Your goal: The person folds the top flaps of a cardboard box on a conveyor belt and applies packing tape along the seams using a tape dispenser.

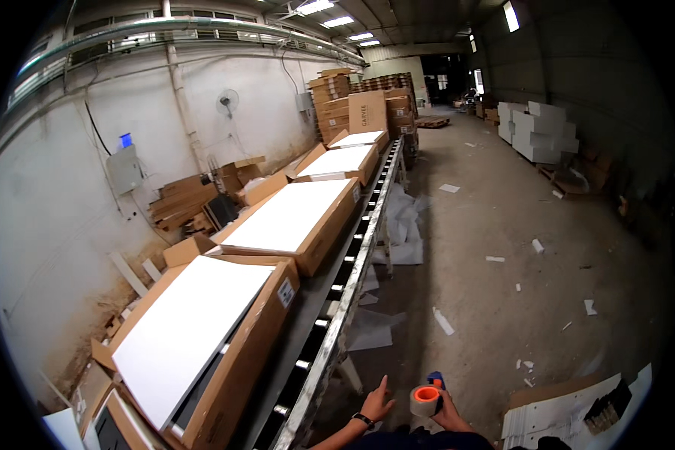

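Observation:
My right hand (pixel 448 415) grips a tape gun (pixel 436 379) with blue parts, loaded with a roll of tape (pixel 421 405) on an orange hub. Just left of it, my left hand (pixel 378 406) is raised with its index finger stretched out and nothing in it; a dark band circles that wrist. Both hands are beside the roller conveyor (pixel 328 339), touching none of the boxes. On the conveyor, the nearest long cardboard box (pixel 236 382) has its top flaps up, with a white sheet (pixel 191 330) lying over dark contents along one side.
Further open boxes with white sheets, such as this one (pixel 330 234), line the conveyor. Stacked cartons (pixel 367 112) stand at its far end. White blocks (pixel 536 131) are piled on the right. Scraps litter the concrete floor (pixel 487 300). Flat white sheets (pixel 555 420) lie at lower right.

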### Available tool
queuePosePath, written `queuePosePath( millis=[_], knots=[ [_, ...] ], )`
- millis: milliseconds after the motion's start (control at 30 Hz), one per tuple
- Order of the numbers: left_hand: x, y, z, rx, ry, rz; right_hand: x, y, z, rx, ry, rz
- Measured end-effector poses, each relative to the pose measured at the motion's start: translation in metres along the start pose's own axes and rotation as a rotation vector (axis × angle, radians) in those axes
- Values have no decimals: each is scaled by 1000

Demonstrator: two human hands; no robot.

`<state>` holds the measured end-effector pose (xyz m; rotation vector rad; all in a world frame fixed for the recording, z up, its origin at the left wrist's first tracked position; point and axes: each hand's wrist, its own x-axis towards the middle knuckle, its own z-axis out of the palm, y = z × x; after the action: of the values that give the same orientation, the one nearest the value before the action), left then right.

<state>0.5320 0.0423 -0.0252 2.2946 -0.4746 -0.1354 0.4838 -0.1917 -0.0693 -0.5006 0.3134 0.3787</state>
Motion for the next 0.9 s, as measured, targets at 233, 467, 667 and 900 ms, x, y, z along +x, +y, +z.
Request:
queuePosePath(
  millis=[233, 467, 667, 900],
  knots=[
    [136, -71, 6, -6, -168, 108, 37, -85, -67, 5, 465, -207],
    [263, -112, -43, -309, -116, -211, 184, -191, -84, -67, 483, -259],
    [412, -39, -125, -658, -156, -166, 392, -350, 11, 432, 201, -183],
    [584, 63, -194, -457, -99, 600, 588, -496, 78, 331, -71, 37]
  ],
)
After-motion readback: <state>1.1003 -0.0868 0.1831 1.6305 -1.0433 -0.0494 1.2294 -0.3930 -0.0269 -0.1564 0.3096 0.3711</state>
